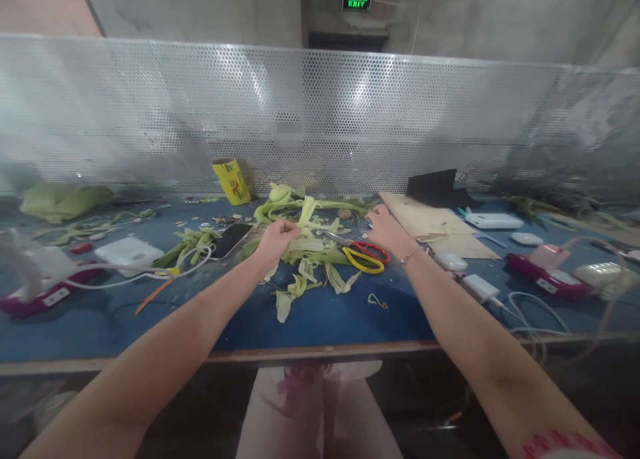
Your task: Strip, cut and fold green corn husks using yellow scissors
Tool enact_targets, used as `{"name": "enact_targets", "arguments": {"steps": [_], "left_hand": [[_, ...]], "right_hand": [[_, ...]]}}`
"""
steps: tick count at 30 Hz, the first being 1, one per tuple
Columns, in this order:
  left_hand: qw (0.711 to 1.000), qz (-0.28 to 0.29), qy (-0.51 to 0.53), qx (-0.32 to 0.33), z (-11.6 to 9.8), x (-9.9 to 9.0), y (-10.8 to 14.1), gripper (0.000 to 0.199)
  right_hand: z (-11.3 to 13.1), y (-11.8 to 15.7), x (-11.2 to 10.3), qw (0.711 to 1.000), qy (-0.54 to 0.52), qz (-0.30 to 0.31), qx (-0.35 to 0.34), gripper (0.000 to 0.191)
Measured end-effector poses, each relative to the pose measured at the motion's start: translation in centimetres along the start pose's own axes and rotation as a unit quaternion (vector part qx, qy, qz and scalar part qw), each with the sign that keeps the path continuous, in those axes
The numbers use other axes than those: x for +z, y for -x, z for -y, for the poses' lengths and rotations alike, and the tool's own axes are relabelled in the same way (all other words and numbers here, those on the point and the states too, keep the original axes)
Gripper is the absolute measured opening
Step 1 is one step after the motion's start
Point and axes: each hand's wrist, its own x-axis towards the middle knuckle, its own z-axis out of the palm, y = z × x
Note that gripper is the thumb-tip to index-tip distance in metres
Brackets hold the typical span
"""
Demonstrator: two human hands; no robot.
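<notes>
My left hand point(279, 237) is closed in a pinch at a pale green leaf strip point(308, 211), which stands up beside the fingertips. My right hand point(387, 231) hovers at the right side of the leaf pile with its fingers curled; what they hold, if anything, is too small to make out. Between and below the hands lies a heap of pale green leaves point(320, 253), like husks. Scissors point(367, 257) with a red and a yellow handle loop lie on the heap's right edge, blades toward the left hand.
A phone point(231, 241) lies left of the heap. Behind stands a yellow tube point(232, 182), before a perforated metal screen point(340, 112). Brown paper sheets point(433, 220) lie at right. Purple power strips point(547, 279), white chargers point(480, 287) and cables flank both sides.
</notes>
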Motion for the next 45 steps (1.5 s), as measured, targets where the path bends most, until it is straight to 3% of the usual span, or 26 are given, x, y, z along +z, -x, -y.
{"name": "enact_targets", "arguments": {"steps": [2,4,9,14,21,27,32,36,41,45], "left_hand": [[0.999,0.033,-0.022,0.000,-0.1,0.0,0.1,0.021],[0.999,0.042,-0.034,0.005,-0.4,0.0,0.3,0.020],[0.998,0.051,-0.015,-0.022,-1.4,0.3,1.0,0.021],[0.998,0.061,0.000,-0.032,-2.0,0.6,1.5,0.023],[0.998,0.061,0.028,-0.013,-1.8,0.6,1.5,0.018],[0.996,0.073,0.054,0.005,-2.1,1.7,2.5,0.017],[0.991,0.129,-0.002,0.017,-2.3,2.2,3.2,0.011],[0.981,0.189,-0.011,0.034,-2.1,2.2,3.4,0.007],[0.980,0.192,0.020,-0.037,-3.0,2.6,4.1,0.011],[0.980,0.192,0.012,-0.049,-3.6,2.8,4.4,0.010]], "right_hand": [[1.1,0.0,0.8,0.989,0.009,0.064,-0.130,0.033],[2.2,-0.1,1.7,0.972,0.008,0.114,-0.205,0.030],[3.9,0.2,2.9,0.966,0.045,0.156,-0.200,0.017],[4.3,0.5,2.3,0.968,0.007,0.126,-0.217,0.015],[6.3,1.7,-0.6,0.928,-0.064,0.142,-0.337,0.018],[9.3,3.4,-0.9,0.908,-0.023,0.118,-0.402,0.016],[9.6,3.5,-1.1,0.924,-0.052,0.052,-0.375,0.024],[9.1,3.0,-1.4,0.952,-0.108,0.013,-0.288,0.021],[8.1,2.1,-1.3,0.971,-0.144,-0.023,-0.188,0.018],[7.5,1.7,-1.1,0.971,-0.169,-0.044,-0.160,0.016]]}}
